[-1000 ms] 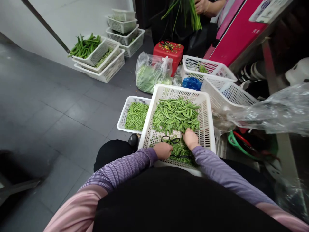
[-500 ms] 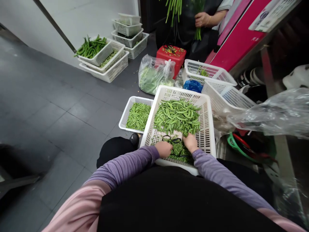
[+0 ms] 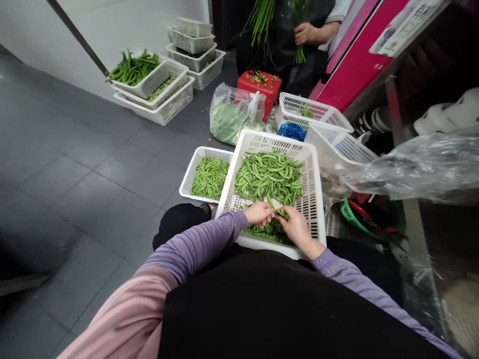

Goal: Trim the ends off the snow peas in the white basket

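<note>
My left hand and my right hand meet over a white plastic basket resting on my lap, both pinching a green pea pod. A heap of snow pea pods fills the basket's far half. Chopped green trimmings lie under my hands at the near end. The black scissors seen earlier do not show, and my hands may hide them.
A smaller white basket of pods sits on the tiled floor to my left. Beyond stand stacked baskets, a red box and a plastic bag of greens. A co-worker's hand grips green stalks. Transparent plastic hangs right.
Both hands have lifted off the trimmings and come together on a pod. The black scissors no longer show in the basket. My view has shifted slightly.
</note>
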### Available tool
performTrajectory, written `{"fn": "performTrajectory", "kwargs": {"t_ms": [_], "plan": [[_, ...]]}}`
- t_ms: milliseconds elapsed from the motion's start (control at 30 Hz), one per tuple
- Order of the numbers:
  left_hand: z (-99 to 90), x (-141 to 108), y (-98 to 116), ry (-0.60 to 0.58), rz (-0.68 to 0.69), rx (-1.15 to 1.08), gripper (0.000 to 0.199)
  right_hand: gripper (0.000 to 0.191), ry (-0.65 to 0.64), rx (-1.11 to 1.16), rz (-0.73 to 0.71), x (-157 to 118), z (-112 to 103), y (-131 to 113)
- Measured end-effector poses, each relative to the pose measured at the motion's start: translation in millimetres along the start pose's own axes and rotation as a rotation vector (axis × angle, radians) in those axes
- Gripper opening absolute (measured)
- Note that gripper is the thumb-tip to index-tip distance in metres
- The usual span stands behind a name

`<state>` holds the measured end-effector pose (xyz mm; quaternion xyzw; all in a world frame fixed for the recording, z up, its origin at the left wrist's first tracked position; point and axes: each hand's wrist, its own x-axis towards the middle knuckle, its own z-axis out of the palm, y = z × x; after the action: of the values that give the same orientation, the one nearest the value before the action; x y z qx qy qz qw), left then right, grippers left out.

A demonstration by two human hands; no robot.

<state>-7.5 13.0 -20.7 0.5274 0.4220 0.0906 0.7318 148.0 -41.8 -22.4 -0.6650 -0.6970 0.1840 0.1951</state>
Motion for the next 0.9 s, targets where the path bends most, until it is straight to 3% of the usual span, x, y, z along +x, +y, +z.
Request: {"fn": "performTrajectory", "kwargs": {"t_ms": [167,333,400,500,567,633,733,800,900], "plan": [[-1.4,-11,3,-0.057,0.006,-0.080,0.015,0.014,-0.002,0.035,-0.045,-5,-9,-13],[-1.9,-22,3,-0.028,0.073,-0.139,0.015,0.016,0.030,0.414,0.148,-4,-8,-23],[-3.4,-23,-2,0.009,0.037,0.041,0.016,0.022,0.013,0.647,0.281,-3,-10,-25],[-6.6,-22,-15,0.037,-0.059,0.583,0.012,0.027,0.087,0.954,0.410,2,-18,-24],[-7.7,-21,-23,0.041,-0.063,0.865,0.009,0.029,0.164,1.044,0.426,6,-24,-21],[-7.2,-22,-24,0.074,-0.004,0.961,0.024,0.029,0.205,1.069,0.430,8,-28,-19],[-2.8,-23,-15,0.140,0.195,0.797,0.053,0.029,0.187,1.071,0.423,8,-24,-20],[1.6,-23,-7,0.074,0.254,0.599,0.045,0.027,0.150,1.077,0.418,6,-17,-22],[6.5,-22,-1,-0.059,0.179,0.462,0.030,0.026,0.098,1.103,0.447,3,-9,-25]]}}
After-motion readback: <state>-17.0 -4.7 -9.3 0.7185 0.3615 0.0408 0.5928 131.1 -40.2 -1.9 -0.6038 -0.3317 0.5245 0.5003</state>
